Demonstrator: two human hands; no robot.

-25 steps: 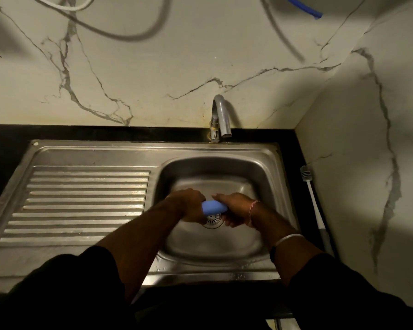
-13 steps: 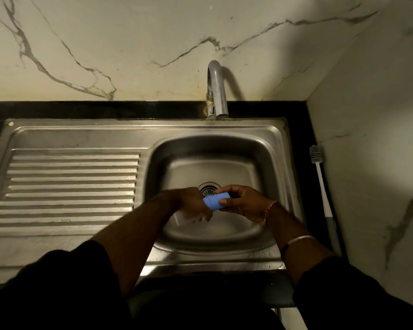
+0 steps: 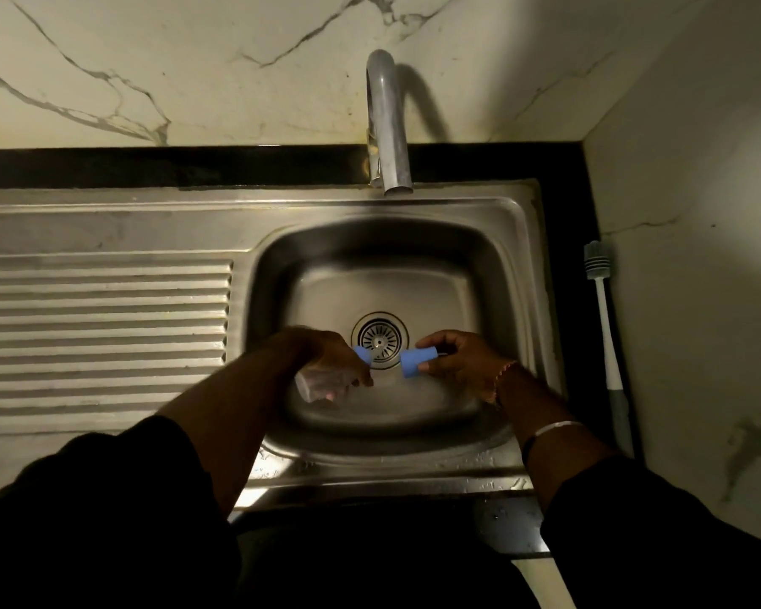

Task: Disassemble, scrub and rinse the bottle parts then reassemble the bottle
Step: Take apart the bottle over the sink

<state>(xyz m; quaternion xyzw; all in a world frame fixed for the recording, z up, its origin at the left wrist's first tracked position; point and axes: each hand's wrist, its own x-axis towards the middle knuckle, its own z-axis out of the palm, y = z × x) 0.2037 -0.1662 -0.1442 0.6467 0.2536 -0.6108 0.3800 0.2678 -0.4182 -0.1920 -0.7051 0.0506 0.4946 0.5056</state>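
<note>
Over the steel sink basin point(image 3: 493, 274), my left hand point(image 3: 332, 358) grips a clear bottle body point(image 3: 315, 385) that lies tilted, its blue neck ring point(image 3: 363, 354) pointing right. My right hand point(image 3: 462, 364) pinches a blue cap point(image 3: 416, 361) between thumb and fingers. The cap is off the bottle, with a small gap between the two blue parts above the drain point(image 3: 379, 337). Most of the bottle body is hidden under my left hand.
A curved metal tap point(image 3: 385, 120) stands behind the basin, with no water running. A ribbed draining board point(image 3: 102, 331) lies to the left. A long white bottle brush point(image 3: 607, 340) lies on the black counter strip at the right, against the marble wall.
The blue cap has come off the bottle: my right hand has drawn it away to the right while my left hand keeps the bottle. The view has tilted further down.
</note>
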